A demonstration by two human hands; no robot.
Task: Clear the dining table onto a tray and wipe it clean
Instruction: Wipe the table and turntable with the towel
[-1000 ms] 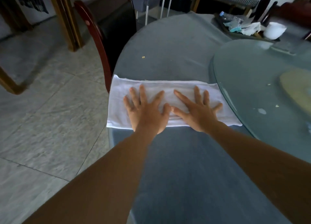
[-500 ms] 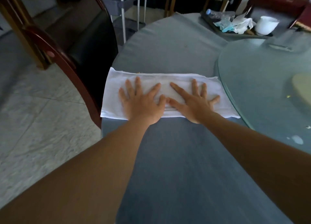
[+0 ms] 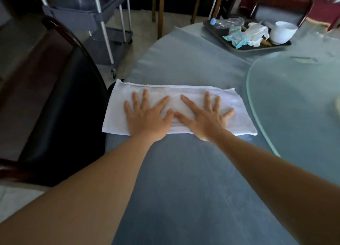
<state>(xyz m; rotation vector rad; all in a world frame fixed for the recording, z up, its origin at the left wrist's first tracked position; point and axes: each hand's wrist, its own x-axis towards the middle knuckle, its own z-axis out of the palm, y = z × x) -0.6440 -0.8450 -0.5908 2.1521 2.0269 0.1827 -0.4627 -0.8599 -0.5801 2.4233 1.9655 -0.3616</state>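
A folded white cloth (image 3: 239,114) lies flat on the grey-blue dining table (image 3: 184,180), near its left edge. My left hand (image 3: 147,115) and my right hand (image 3: 204,115) press down on it side by side, fingers spread and straight, thumbs almost touching. A small crumb (image 3: 199,80) sits on the table just beyond the cloth. At the far right a dark tray (image 3: 217,31) holds a crushed plastic bottle (image 3: 228,21), crumpled tissues (image 3: 253,35) and a white bowl (image 3: 282,32).
A round glass turntable (image 3: 294,106) covers the table's right part. A dark chair with a reddish wooden frame (image 3: 60,101) stands tight against the table's left edge. A grey wheeled cart (image 3: 99,23) and more chairs stand beyond.
Both hands have pushed the cloth forward along the table's edge, past the chair and closer to the tray. The hands keep the same flat pose on it.
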